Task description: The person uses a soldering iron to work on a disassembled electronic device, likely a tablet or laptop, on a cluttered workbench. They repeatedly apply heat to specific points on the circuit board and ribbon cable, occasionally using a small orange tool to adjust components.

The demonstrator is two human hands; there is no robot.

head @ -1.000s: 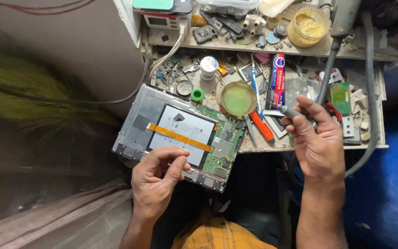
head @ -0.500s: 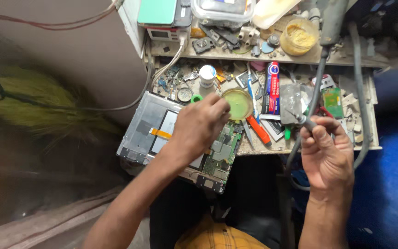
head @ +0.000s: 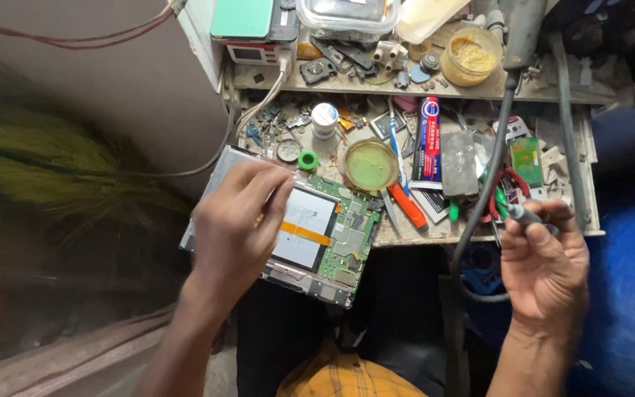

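Open tablet (head: 310,235) mid-frame, insides bare, under flat left hand (head: 237,220); right hand (head: 545,265) gripping soldering iron (head: 523,215). Fixing looks unfinished.

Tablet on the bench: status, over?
Left hand flat on opened tablet. Right hand grips soldering iron, off the board. Cluttered tray behind.

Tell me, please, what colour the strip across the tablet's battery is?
Orange, in the head view: the strip crosses the battery.
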